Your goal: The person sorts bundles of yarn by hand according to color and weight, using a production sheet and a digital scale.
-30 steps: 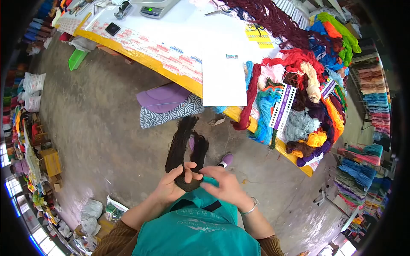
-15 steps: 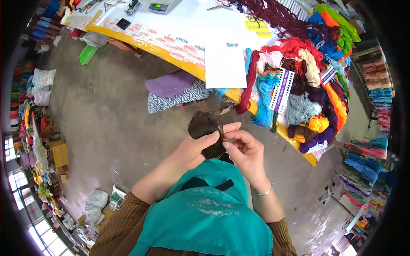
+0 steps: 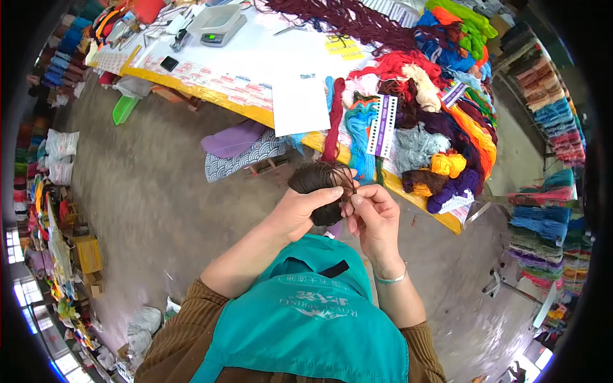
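A dark brown skein of thread (image 3: 311,179) is gripped in my left hand (image 3: 305,207), with the thumb across its front and the fingers behind. Close beside it, my right hand (image 3: 375,220) pinches some of the dark strands between thumb and fingertips at the skein's right side. A few strands stand apart from the bundle between the two hands. Both hands are in front of my teal apron (image 3: 313,306), off the table's near edge. The far side of the skein is hidden.
Ahead, a yellow-edged table (image 3: 255,115) bears a white sheet (image 3: 300,105), a digital scale (image 3: 220,29) and many coloured skeins (image 3: 418,147). Under it stands a stool with a patterned cushion (image 3: 242,156). Racks of yarn (image 3: 543,223) line the right side.
The skein and both hands have shifted slightly right and are turned a little. Strands now spread out more between the hands. The table appears further left as the view has turned.
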`<control>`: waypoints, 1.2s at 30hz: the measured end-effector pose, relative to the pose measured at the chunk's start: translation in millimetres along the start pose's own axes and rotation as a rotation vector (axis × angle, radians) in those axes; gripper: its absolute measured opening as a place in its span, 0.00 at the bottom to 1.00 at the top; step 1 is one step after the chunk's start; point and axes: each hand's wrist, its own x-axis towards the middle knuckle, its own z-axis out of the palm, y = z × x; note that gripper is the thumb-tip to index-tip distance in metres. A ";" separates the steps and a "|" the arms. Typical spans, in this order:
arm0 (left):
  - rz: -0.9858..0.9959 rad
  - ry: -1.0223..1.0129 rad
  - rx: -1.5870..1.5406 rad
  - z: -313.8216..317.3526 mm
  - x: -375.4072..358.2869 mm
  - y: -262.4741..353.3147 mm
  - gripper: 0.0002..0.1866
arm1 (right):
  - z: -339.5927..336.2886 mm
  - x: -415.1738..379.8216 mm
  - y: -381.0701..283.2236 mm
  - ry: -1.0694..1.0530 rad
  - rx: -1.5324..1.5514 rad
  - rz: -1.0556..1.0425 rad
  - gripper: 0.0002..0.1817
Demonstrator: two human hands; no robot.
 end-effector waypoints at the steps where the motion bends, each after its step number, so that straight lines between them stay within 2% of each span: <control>1: -0.002 -0.010 0.003 5.4 2.1 -4.4 0.20 | -4.2 -4.3 -3.0 0.005 -0.015 -0.014 0.03; 4: -0.017 -0.042 0.021 22.7 8.9 -16.0 0.21 | -16.9 -16.1 -9.5 0.027 -0.024 -0.046 0.03; 7: 0.007 0.001 0.055 40.7 12.3 -24.3 0.17 | -28.4 -25.6 -15.2 0.050 -0.044 -0.068 0.04; 9: -0.028 -0.042 0.057 43.6 13.8 -29.9 0.21 | -35.2 -30.9 -18.2 0.061 -0.065 -0.077 0.04; 19: 0.025 -0.023 0.151 57.5 18.3 -42.8 0.21 | -49.5 -35.7 -25.0 0.060 -0.065 -0.096 0.03; 21: 0.097 -0.025 0.210 56.3 20.3 -44.7 0.14 | -50.8 -35.0 -23.7 0.056 -0.060 -0.094 0.03; 22: 0.101 -0.021 0.211 57.1 20.1 -44.0 0.14 | -52.0 -33.9 -22.8 0.056 -0.049 -0.093 0.03; 24: 0.079 -0.026 0.197 59.3 19.8 -41.0 0.06 | -54.6 -30.6 -20.7 0.045 -0.044 -0.089 0.03; 27: 0.042 0.017 0.176 53.3 17.9 -43.6 0.03 | -55.4 -29.7 -14.9 0.042 -0.074 -0.104 0.03; 31: 0.045 0.032 0.143 40.7 14.7 -49.1 0.03 | -50.6 -29.1 -10.5 0.049 -0.072 -0.012 0.02; 32: 0.037 0.042 0.120 37.5 12.5 -49.3 0.09 | -50.9 -27.5 -7.4 0.044 -0.094 0.000 0.02; 33: 0.039 0.054 0.115 34.1 10.7 -48.6 0.09 | -50.3 -25.7 -4.1 0.039 -0.115 0.010 0.02; 36: 0.035 0.057 0.092 19.7 5.8 -47.3 0.22 | -43.2 -21.2 5.1 0.018 -0.104 0.035 0.02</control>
